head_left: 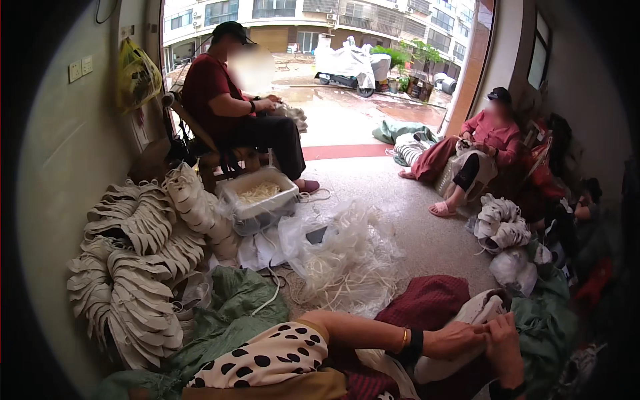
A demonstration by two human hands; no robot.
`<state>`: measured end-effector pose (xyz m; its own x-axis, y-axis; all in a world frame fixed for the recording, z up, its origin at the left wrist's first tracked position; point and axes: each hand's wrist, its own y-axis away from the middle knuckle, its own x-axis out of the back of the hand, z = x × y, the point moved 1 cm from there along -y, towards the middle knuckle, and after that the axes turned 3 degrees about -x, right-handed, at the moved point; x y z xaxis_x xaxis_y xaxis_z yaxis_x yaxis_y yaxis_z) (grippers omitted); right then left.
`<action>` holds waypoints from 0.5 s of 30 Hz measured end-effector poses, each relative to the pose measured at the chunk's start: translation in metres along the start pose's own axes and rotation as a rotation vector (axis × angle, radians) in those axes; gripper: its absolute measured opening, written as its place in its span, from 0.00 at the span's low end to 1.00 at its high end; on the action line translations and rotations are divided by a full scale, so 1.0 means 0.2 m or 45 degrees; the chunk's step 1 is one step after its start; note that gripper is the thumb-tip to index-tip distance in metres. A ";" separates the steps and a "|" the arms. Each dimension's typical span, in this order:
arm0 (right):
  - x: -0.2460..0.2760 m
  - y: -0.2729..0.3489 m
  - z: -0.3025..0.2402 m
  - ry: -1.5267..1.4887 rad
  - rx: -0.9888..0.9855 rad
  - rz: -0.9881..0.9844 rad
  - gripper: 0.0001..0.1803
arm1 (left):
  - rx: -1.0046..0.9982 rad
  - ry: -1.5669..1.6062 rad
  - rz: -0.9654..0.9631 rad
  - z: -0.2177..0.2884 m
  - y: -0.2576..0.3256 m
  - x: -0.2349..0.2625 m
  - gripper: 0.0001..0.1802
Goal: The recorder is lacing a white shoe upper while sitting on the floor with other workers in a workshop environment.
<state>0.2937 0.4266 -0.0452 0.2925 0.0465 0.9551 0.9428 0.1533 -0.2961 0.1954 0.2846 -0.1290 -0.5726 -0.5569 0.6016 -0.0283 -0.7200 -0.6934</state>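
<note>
My left hand (453, 341) and right hand (505, 345) meeting at near right, fingers bent together, what they pinch I cannot tell, a white shoe-like piece (472, 313) beneath and just beyond them, stacked pale pieces (137, 287) at left.

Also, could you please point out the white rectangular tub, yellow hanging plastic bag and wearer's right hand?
White rectangular tub (275, 205), head view: near wall.
Yellow plastic bag (139, 78), head view: middle.
Wearer's right hand (505, 346), head view: back.
</note>
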 end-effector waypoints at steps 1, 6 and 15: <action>0.00 0.00 0.01 0.011 0.004 -0.032 0.09 | -0.009 -0.005 -0.002 -0.02 0.01 0.00 0.12; 0.00 -0.02 -0.01 0.022 0.055 -0.063 0.08 | 0.108 0.119 -0.032 0.00 0.03 -0.02 0.09; -0.12 0.04 0.03 -0.041 -0.074 -0.012 0.09 | 0.193 0.080 0.075 0.07 0.00 -0.06 0.09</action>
<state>0.2936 0.4337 -0.0704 0.2791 0.0772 0.9572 0.9534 0.0965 -0.2858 0.2130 0.2851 -0.1303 -0.6202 -0.5762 0.5323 0.1277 -0.7437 -0.6562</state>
